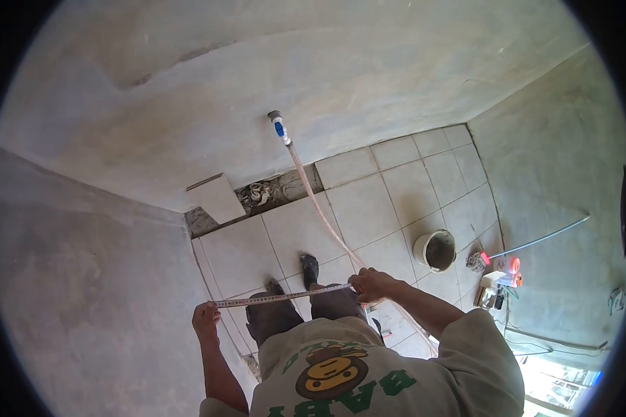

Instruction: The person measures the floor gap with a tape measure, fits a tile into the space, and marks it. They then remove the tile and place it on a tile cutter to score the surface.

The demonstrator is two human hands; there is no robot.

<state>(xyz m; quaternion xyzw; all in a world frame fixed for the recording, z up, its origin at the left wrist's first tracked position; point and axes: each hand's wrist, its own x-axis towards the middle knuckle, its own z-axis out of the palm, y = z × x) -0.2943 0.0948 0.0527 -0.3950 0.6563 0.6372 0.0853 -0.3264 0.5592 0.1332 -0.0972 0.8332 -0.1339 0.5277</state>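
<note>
A tape measure (282, 297) is stretched across in front of my legs, its pale marked blade running nearly level. My left hand (205, 321) is closed on the blade's left end. At the other end my right hand (373, 285) is closed round the tape, its fingers curled. The tape's case is mostly hidden by that hand. Below the blade are my knees and a dark shoe (309, 271) on the tiled floor (300, 233). A pinkish hose (316, 201) passes behind my right hand and forearm.
The hose hangs from a blue-handled valve (279, 130) on the wall. A loose tile (217, 198) leans by an untiled strip (292, 185) of rubble. To the right stand a bucket (435, 251) of grey material, a mop (477, 260) with a blue handle, and several containers (492, 288).
</note>
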